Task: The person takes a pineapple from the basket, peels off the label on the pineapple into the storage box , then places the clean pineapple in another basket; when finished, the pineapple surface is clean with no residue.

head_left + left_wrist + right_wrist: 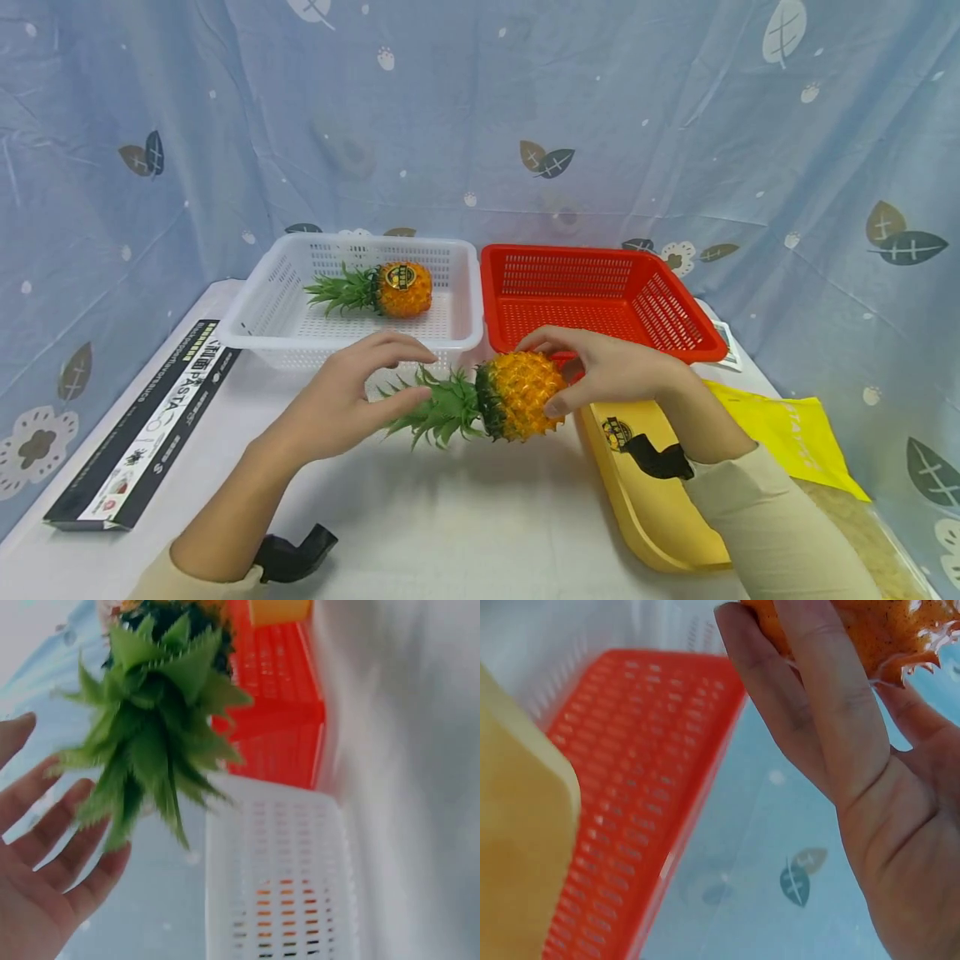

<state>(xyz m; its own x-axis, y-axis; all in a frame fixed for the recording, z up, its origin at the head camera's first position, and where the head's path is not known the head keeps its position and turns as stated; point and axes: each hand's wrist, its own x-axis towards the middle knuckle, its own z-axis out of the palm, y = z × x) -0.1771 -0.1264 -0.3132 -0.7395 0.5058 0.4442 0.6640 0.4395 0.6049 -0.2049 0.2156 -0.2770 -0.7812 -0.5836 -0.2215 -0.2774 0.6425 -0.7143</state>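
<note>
An orange pineapple (525, 396) lies sideways above the white table, its green leafy crown (446, 404) pointing left. My right hand (618, 367) grips its body at the base end, thumb on the near side; part of those fingers is hidden behind the fruit. Around the crown, my left hand (356, 396) is spread with thumb and fingers apart, holding nothing. The left wrist view shows its fingers beside the leaves (150, 727); whether they touch is hard to tell. Another pineapple (405, 289), with a round dark label, lies in the white basket (348, 342).
Right of the white basket stands a red basket (592, 312). A yellow tray (675, 521) with a round dark label (617, 433) sits under my right forearm. Farther right lies a yellow packet (795, 433). A long black box (142, 429) lies along the left side.
</note>
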